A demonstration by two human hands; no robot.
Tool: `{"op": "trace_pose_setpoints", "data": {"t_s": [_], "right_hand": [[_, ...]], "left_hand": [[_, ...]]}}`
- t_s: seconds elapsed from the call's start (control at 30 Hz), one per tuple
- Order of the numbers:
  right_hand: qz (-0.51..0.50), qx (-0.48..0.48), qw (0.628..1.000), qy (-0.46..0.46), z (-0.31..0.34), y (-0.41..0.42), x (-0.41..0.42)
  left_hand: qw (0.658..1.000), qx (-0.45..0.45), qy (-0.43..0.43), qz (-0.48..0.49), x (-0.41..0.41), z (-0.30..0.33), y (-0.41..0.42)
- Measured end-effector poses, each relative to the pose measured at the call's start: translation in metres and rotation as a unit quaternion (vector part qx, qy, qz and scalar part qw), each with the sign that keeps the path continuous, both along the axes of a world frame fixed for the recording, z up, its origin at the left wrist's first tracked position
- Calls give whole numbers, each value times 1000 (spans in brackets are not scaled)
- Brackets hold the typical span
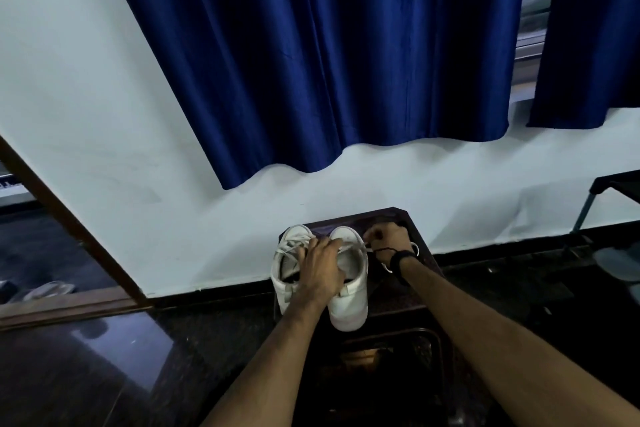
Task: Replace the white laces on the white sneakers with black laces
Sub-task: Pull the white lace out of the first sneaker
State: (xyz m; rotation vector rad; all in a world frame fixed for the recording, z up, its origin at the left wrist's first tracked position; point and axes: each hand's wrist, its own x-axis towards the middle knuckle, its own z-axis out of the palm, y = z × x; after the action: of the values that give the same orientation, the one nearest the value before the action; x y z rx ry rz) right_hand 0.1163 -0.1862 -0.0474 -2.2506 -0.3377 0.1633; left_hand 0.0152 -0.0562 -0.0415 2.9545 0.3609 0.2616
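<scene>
Head view, hands point(323, 265) unlacing white sneakers point(349, 282)

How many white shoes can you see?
2. The left sneaker and the right sneaker stand side by side on the dark stool. The left hand rests across both, covering part of them.

- Dim indoor scene with a cool, bluish cast.
- Daylight enters at far right through the window gap point(533, 10) between the blue curtains point(311, 45).
- White wall point(86, 97) is the brightest area, evenly lit.
- Polished dark floor point(114, 350) at near left carries a soft pale sheen.
- Wide-angle bending tilts wall and door frame point(69, 222) at the edges.
- Slightly soft throughout; dark near areas lose detail.
</scene>
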Motion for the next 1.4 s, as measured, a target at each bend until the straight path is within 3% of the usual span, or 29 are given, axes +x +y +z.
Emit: {"op": "trace_pose_setpoints", "data": {"t_s": [0.13, 0.33, 0.57, 0.73, 0.8, 0.9, 1.03, 1.17, 1.4], "right_hand": [[-113, -15, 994, 3, -1, -17, -3], [-46, 137, 989, 38, -9, -6, -27], [-27, 131, 991, 33, -18, 6, -39], [-75, 139, 987, 34, -27, 7, -48], [-90, 150, 984, 31, -27, 10, -51], [-94, 154, 983, 38, -28, 15, -52], [-79, 133, 987, 33, -26, 16, -51], [-71, 128, 989, 28, -25, 18, -52], [-85, 142, 986, 24, -27, 19, -53]], "left_hand": [[999, 21, -5, -38, 7, -2, 4], [996, 59, -61, -32, 24, 1, 8], [996, 48, -63, -39, 34, -11, 13], [994, 70, -73, -51, 39, -10, 12], [994, 28, -98, -38, 40, -12, 12], [984, -121, -132, -8, 38, -15, 17], [975, -194, -93, 56, 42, -9, 14], [974, -222, 17, 51, 55, 0, 17], [977, -177, 120, 2, 66, 13, 32]]}}
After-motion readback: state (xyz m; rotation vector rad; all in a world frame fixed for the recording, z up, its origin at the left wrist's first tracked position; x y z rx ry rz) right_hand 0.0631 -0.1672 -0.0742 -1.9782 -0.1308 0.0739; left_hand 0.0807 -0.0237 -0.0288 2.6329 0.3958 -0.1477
